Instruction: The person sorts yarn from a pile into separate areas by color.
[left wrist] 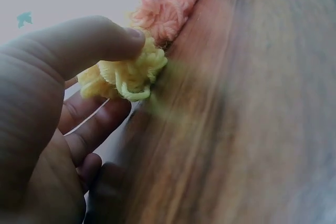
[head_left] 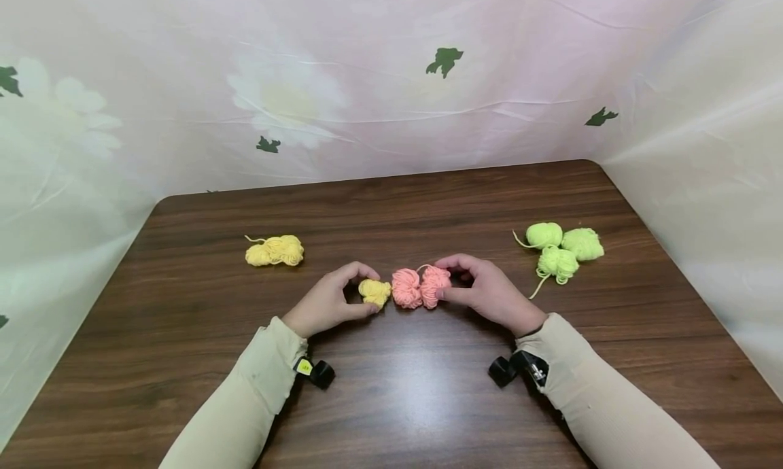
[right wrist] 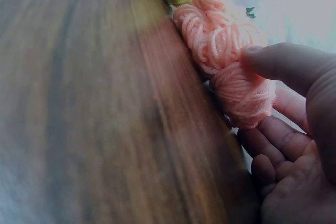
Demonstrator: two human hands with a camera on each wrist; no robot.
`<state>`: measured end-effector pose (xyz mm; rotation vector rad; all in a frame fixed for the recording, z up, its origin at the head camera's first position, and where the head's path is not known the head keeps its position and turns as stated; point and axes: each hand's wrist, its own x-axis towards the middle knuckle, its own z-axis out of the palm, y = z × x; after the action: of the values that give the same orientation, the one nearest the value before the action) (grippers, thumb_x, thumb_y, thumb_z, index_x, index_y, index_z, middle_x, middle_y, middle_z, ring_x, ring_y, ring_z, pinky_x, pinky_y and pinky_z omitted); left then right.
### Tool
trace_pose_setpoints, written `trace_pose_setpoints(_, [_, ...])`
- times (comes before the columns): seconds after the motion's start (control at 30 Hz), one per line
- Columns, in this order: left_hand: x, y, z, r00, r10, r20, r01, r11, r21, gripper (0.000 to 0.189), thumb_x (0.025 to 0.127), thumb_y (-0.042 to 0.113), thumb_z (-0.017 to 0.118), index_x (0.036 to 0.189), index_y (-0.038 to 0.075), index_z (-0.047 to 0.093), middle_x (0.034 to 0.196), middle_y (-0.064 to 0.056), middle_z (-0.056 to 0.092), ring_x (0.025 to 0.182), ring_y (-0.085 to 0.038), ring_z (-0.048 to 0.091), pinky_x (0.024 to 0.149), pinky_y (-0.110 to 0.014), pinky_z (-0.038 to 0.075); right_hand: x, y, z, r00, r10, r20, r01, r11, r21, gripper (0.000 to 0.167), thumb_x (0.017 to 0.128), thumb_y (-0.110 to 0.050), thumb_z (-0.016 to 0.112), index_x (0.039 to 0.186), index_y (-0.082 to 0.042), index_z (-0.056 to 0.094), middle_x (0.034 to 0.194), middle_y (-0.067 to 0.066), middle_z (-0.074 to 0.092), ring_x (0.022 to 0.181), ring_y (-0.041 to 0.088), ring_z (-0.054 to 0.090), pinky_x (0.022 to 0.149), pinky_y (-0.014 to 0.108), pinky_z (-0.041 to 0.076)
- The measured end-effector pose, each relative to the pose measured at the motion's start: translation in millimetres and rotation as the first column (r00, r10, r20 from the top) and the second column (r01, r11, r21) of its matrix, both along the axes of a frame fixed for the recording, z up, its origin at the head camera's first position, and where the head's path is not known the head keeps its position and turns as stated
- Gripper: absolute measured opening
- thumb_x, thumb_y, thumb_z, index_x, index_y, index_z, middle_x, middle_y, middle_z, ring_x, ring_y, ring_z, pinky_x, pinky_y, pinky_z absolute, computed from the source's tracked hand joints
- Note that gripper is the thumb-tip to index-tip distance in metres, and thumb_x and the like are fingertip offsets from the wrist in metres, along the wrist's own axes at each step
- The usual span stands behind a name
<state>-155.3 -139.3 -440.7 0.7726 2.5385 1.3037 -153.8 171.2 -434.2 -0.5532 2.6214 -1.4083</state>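
Note:
Near the table's middle my left hand [head_left: 335,301] pinches a small yellow yarn ball [head_left: 374,292] between thumb and fingers. In the left wrist view the thumb lies across the top of this yellow yarn [left wrist: 131,77]. My right hand [head_left: 486,293] grips the right one of two pink yarn balls [head_left: 436,285], thumb at the near side and fingers behind. The other pink yarn ball [head_left: 406,288] sits between it and the yellow one, right up against both. A loose pink strand shows above the pair. In the right wrist view the thumb presses the pink yarn [right wrist: 236,90].
More yellow yarn [head_left: 275,251] lies at the back left of the dark wooden table [head_left: 416,408]. Several light green yarn balls [head_left: 558,246] with loose ends sit together at the right. A pale flowered cloth [head_left: 379,88] hangs behind the table and along its sides.

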Motion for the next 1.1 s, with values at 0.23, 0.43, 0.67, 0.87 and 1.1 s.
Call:
trace_pose_setpoints(0.23, [1.4,-0.3,2.4,0.999,0.036,-0.004,-0.036,0.999,0.025,0.032,0.084,0.016,0.083,0.111,0.021,0.066,0.104,0.008,0.067,0.098,-0.012,0.062,0.089,-0.035,0.049,-0.1,-0.3,0.3,1.0,0.004,0.001,-0.004,1.0,-0.005,0.038,0.085,-0.018,0.081,0.121,-0.013,0.069,0.117,0.002,0.069,0.103,0.02,0.061,0.09,0.039,0.047])
trace_pose_setpoints(0.43, [2.2,-0.1,4.6,0.999,0.038,-0.007,-0.038,0.998,0.058,0.026,0.087,0.014,0.081,0.11,0.018,0.07,0.102,0.007,0.069,0.095,-0.012,0.063,0.086,-0.034,0.051,0.1,-0.1,0.4,1.0,0.004,0.001,-0.004,1.0,-0.005,0.039,0.085,-0.019,0.081,0.121,-0.013,0.069,0.116,0.001,0.069,0.102,0.02,0.061,0.089,0.038,0.047])
trace_pose_setpoints(0.67, [3.5,0.2,6.5,0.997,0.065,-0.031,-0.062,0.995,0.077,0.021,0.088,0.015,0.079,0.108,0.016,0.072,0.096,0.005,0.069,0.087,-0.013,0.061,0.078,-0.034,0.051,0.8,0.0,0.5,1.0,-0.001,0.008,0.001,1.0,-0.005,0.039,0.085,-0.02,0.081,0.121,-0.014,0.069,0.116,0.001,0.069,0.102,0.02,0.061,0.09,0.038,0.047])
trace_pose_setpoints(0.87, [4.3,0.4,8.9,0.993,0.108,-0.046,-0.103,0.989,0.105,0.018,0.089,0.015,0.079,0.106,0.016,0.073,0.09,0.005,0.067,0.082,-0.015,0.058,0.072,-0.029,0.048,0.6,0.1,0.4,1.0,0.001,0.006,-0.001,1.0,-0.011,0.038,0.085,-0.02,0.081,0.121,-0.013,0.069,0.117,0.001,0.069,0.103,0.02,0.061,0.09,0.039,0.046])
trace_pose_setpoints(1.1, [2.7,-2.1,10.1,0.979,0.193,-0.06,-0.184,0.973,0.141,0.017,0.089,0.013,0.078,0.105,0.013,0.072,0.089,0.002,0.068,0.08,-0.017,0.058,0.07,-0.028,0.048,0.5,0.3,0.3,1.0,0.002,0.002,-0.002,1.0,-0.01,0.038,0.085,-0.02,0.081,0.121,-0.013,0.069,0.117,0.001,0.069,0.104,0.02,0.061,0.091,0.039,0.046])
